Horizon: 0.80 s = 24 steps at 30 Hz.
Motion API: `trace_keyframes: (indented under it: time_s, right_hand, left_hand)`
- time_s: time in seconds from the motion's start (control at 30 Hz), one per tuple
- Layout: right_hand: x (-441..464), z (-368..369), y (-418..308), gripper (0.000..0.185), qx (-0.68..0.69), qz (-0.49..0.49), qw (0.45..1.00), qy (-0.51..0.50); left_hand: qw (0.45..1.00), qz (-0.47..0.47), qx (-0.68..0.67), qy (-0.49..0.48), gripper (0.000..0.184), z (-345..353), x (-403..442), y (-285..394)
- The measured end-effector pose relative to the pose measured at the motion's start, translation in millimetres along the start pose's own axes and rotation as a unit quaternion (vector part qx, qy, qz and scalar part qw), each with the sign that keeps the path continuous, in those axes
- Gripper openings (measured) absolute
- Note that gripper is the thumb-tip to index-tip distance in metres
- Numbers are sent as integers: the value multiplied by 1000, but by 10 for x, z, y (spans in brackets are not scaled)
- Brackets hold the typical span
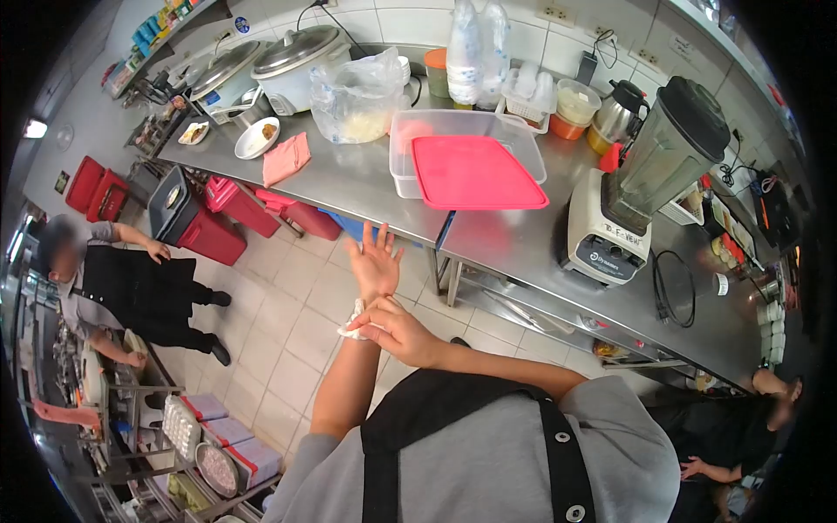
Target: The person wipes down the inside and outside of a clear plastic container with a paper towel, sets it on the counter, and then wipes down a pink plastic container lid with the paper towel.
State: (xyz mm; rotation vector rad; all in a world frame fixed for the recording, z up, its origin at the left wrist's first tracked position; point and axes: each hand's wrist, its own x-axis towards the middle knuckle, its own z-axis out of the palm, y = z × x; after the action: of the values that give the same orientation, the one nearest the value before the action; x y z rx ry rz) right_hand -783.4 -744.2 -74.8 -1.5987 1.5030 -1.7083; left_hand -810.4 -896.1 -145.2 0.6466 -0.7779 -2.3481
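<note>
My left hand (377, 261) is raised in front of the steel counter's edge, palm up, with its fingers spread and nothing in it. Around its wrist lies a crumpled white band or cloth (353, 319). My right hand (399, 331) reaches across and pinches this white material at the wrist. Beyond the hands, on the steel counter (349, 187), a pink lid (475, 173) rests on a clear plastic box (405, 131). A folded pink cloth (287, 159) lies further left.
A blender (645, 183) with a loose cord stands at the right. Rice cookers (301, 70), a plastic bag (357, 100) and small plates line the back left. One person (131, 288) stands at the left; another (724, 444) is at the lower right. Red bins (196, 222) stand below.
</note>
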Motion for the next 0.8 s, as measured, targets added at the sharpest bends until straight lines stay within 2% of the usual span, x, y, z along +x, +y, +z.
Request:
trace_keyframes:
  time_s: [0.07, 0.1, 0.13, 0.17, 0.2, 0.27, 0.33, 0.37, 0.47, 0.5, 0.6, 0.7, 0.8]
  right_hand:
    - [75, -91, 92, 18, 46, 37, 998, 18]
    - [206, -235, -7, 16, 67, 59, 994, 63]
    - [301, -331, -47, 16, -6, 32, 998, 58]
    - [382, -416, -76, 16, -79, 4, 995, 55]
    - [417, -464, -86, 15, -154, -23, 986, 51]
    - [406, -411, 71, 14, -210, -80, 974, 22]
    - [427, -408, 310, 17, -236, -125, 964, 12]
    - [433, -451, 332, 17, -246, -103, 964, 15]
    - [463, -587, 471, 19, -215, -55, 975, 24]
    - [508, -650, 472, 17, -215, -67, 974, 23]
    - [571, -739, 549, 20, -240, -18, 970, 32]
    - [649, -861, 785, 20, -241, 15, 966, 91]
    - [607, -917, 890, 22, -169, 66, 978, 102]
  left_hand:
    - [966, 74, 247, -24, 74, -227, 205, -78]
    - [817, 232, 498, -173, 67, -294, 168, -13]
    - [594, 445, 629, -231, 61, -353, 125, 57]
    - [515, 343, 768, -164, 61, -65, -256, 241]
    - [451, 380, 795, -139, 59, -96, -261, 121]
    - [318, 447, 833, -73, 56, -173, -268, -128]
    - [240, 396, 879, -112, 53, 154, -446, -7]
    - [344, 395, 842, -128, 55, 228, -544, 32]
    - [408, 379, 811, -177, 57, 313, -668, 167]
    - [401, 400, 806, -172, 58, 309, -636, 185]
    - [339, 309, 868, -190, 49, 304, -658, 244]
    - [404, 342, 825, -197, 40, 362, -776, 235]
    - [404, 433, 781, -197, 35, 336, -831, 290]
